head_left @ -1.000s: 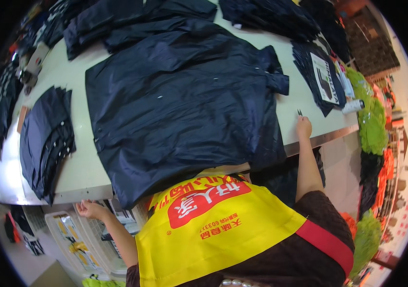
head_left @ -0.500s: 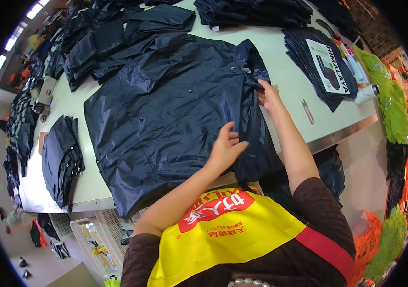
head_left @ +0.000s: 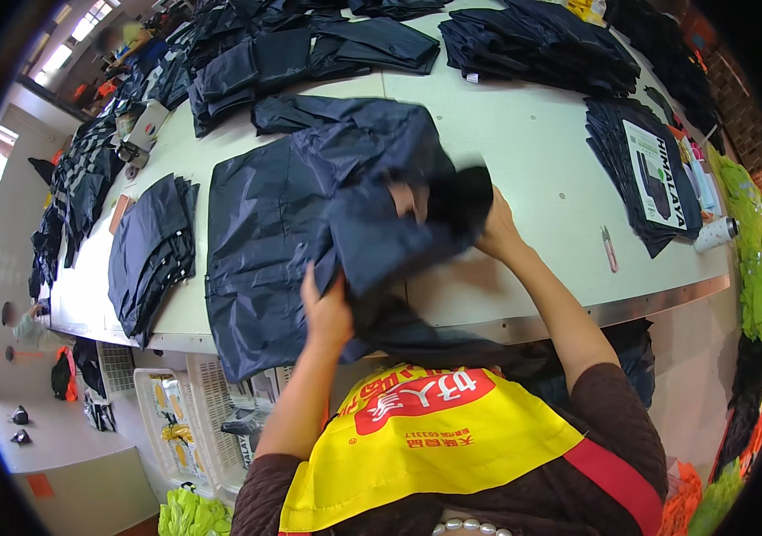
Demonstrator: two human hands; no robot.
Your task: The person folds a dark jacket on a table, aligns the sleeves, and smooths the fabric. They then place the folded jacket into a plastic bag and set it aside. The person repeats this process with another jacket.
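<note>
A dark navy jacket (head_left: 265, 201) of thin shiny cloth lies on the table, its right part lifted and folded over toward the left. My left hand (head_left: 327, 313) grips the folded part near the jacket's lower middle. At the right, my right hand (head_left: 499, 230) is closed on the raised dark end of the jacket, its fingertips partly hidden behind the cloth. That raised part is smeared by motion. A loose dark piece of the garment hangs over the table's front edge, below the fold.
Piles of folded dark garments (head_left: 537, 45) line the back of the pale table (head_left: 524, 152). One stack (head_left: 155, 250) stands at the left. At the right lie packaged dark garments (head_left: 653, 179), small thread snips (head_left: 609, 248) and a white cylinder (head_left: 716, 234). White plastic crates (head_left: 171, 420) stand below.
The jacket's right side has been lifted and folded leftward over the rest. My left hand has moved left and closed on the cloth. The view has shifted, too.
</note>
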